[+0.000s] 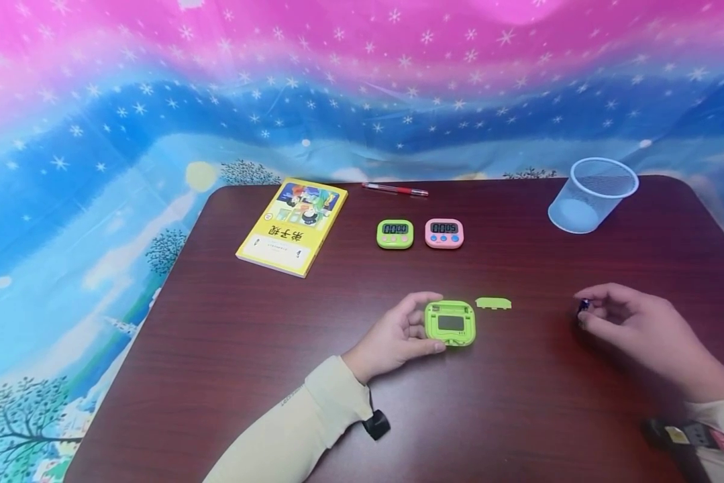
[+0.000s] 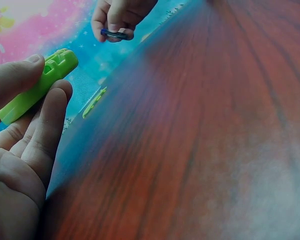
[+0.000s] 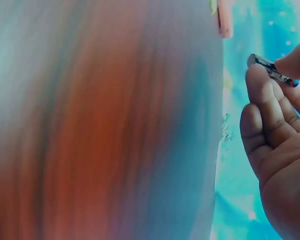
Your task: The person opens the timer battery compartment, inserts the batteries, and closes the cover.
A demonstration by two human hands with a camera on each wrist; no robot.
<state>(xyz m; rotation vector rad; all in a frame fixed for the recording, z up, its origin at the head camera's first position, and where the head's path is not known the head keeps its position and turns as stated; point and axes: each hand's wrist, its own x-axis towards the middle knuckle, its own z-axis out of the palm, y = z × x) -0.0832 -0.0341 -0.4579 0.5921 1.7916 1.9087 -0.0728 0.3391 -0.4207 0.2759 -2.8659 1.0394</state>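
My left hand [image 1: 394,335] grips a green digital timer [image 1: 450,323] by its left edge, back side up, with the battery compartment uncovered. In the left wrist view the thumb and fingers pinch the timer [image 2: 37,87] from both sides. A green battery cover [image 1: 493,303] lies on the table just to the right of the timer. Farther right, my right hand [image 1: 645,329] pinches a small dark battery [image 1: 584,307] between thumb and fingers above the table. The battery [image 3: 274,70] shows as a slim cylinder in the right wrist view.
A second green timer [image 1: 394,234] and a pink timer [image 1: 444,233] sit side by side behind the hands. A red pen [image 1: 394,190] lies near the back edge. To the left is a yellow book [image 1: 292,227]; a white mesh basket [image 1: 592,194] stands back right.
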